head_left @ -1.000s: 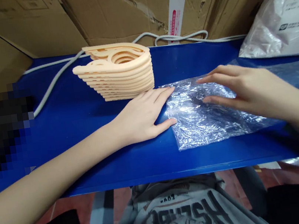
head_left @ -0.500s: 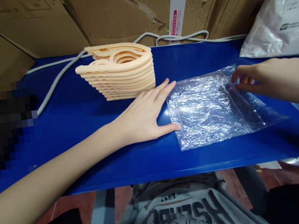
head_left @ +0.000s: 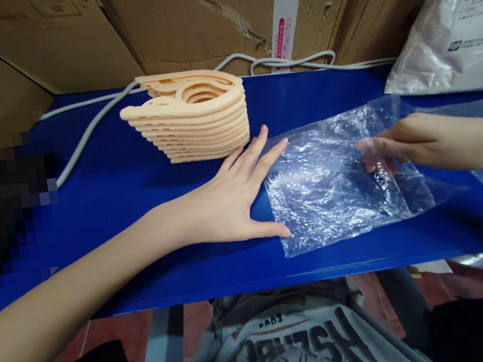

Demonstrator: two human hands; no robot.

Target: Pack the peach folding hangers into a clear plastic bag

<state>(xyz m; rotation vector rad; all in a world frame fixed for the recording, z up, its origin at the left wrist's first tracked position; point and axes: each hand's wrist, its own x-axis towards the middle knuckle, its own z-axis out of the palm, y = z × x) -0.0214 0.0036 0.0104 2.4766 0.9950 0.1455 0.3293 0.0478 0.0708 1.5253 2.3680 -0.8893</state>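
Note:
A clear plastic bag (head_left: 329, 192), crinkled and shiny, lies on the blue table. My left hand (head_left: 230, 201) is open and spread flat, with its thumb and a fingertip at the bag's left edge. My right hand (head_left: 399, 145) reaches in at the bag's right end. Its bent fingers show through the film, slightly apart, with nothing visible between them. Close behind my left fingertips stands a neat stack of cream plastic clothes hangers (head_left: 199, 114), apparently folded.
A white cable (head_left: 89, 131) runs along the back of the blue table (head_left: 218, 269). Cardboard boxes (head_left: 182, 26) stand behind it. At the back right is a white plastic package (head_left: 443, 42) with printed labels. More clear plastic lies at the right.
My right hand has moved left and down, its fingers passing from the bag's right edge to inside the film. The bag has shifted slightly left. My left thumb has moved a little lower.

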